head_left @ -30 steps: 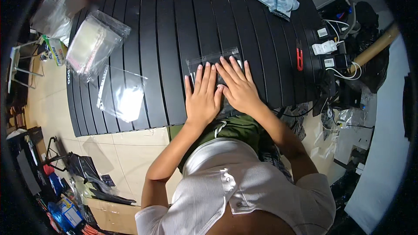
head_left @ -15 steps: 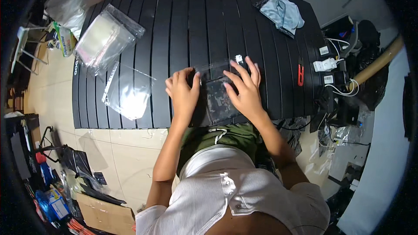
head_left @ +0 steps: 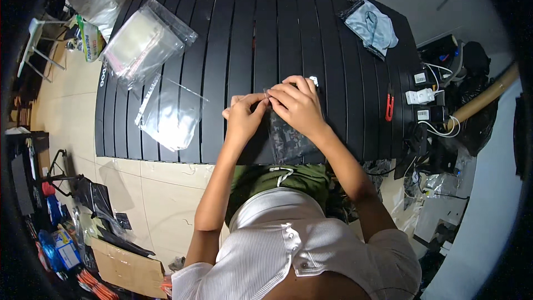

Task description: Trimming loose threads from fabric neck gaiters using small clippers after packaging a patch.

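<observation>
A clear plastic bag (head_left: 291, 143) with a dark camouflage-patterned item inside lies at the table's near edge in front of me. My left hand (head_left: 243, 115) pinches the bag's upper left corner between thumb and forefinger. Right against it, my right hand (head_left: 298, 105) lies across the upper part of the bag, its thumb and fingertips closed at the same corner. The right hand hides much of the bag's top. A small shiny white piece (head_left: 314, 80) shows just beyond its knuckles.
Left of my hands lies an empty clear bag (head_left: 172, 119), with a stack of clear bags (head_left: 143, 41) beyond it on the black slatted table (head_left: 222, 50). A folded light-blue cloth item (head_left: 369, 25), a red cutter (head_left: 390, 106) and white plugs with cables (head_left: 420, 96) are on the right.
Both hands have come together at the bag's upper left corner. Their fingers, spread over the bag before, are now closed in a pinch. The view has shifted slightly.
</observation>
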A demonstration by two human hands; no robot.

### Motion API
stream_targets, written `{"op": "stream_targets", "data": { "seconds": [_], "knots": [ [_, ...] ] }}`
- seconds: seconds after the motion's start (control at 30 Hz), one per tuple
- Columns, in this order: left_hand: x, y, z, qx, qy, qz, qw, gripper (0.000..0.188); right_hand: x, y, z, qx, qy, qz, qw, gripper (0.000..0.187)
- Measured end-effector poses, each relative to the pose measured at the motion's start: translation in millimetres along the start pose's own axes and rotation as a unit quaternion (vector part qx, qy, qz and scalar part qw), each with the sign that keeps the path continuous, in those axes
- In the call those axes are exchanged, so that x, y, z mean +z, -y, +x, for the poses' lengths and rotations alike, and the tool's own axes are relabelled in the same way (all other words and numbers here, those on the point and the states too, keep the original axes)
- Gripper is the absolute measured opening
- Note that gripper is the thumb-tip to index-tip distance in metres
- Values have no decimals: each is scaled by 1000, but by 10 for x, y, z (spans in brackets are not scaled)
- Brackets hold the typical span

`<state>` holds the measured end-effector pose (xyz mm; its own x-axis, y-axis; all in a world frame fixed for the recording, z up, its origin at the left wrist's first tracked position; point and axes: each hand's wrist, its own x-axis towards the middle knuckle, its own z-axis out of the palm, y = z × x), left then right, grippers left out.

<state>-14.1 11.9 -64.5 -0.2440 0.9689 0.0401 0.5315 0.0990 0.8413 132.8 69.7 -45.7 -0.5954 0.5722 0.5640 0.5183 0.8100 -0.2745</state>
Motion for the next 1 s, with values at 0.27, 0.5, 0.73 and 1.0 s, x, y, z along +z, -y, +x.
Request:
{"op": "stream_targets", "data": {
  "seconds": [0.27,0.5,0.73,1.0],
  "knots": [
    [-11,-63,10,25,11,-48,999,18,10,-36,70,-77,-42,-40,995,13],
    [22,-103,-31,5,-26,-1,1000,16,-12,-93,117,6,-64,35,997,11],
    [-6,17,-98,-33,-86,11,996,16,-176,-819,-167,343,-168,165,909,3],
    [51,0,-58,-58,-86,61,993,24,-1152,-1688,-743,430,-437,130,779,9]
  ]
}}
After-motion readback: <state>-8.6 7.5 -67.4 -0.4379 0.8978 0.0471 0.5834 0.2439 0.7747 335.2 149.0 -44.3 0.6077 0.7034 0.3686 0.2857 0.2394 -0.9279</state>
